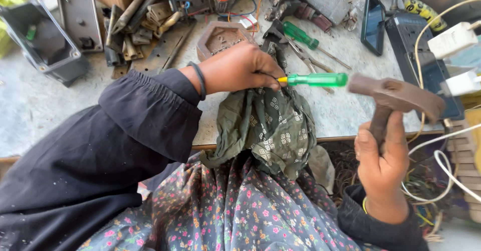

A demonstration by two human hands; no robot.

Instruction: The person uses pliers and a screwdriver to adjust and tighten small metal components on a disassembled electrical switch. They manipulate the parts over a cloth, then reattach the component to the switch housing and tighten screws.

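My left hand point(240, 69) is closed around a screwdriver with a green handle point(316, 79), which points to the right over a green patterned cloth point(265, 125) draped at the bench edge. The screwdriver's shaft is hidden under my fingers. My right hand point(382, 153) grips the handle of a rusty brown hammer point(396, 94), whose head is raised just right of the green handle's end.
A grey workbench point(30, 105) carries an open black plastic box point(42, 40), metal scraps point(135, 25), a brown moulded part point(220, 38), a second green screwdriver point(300, 35), pliers point(305, 58), a phone point(373, 23) and a power strip point(421, 55) with white cables.
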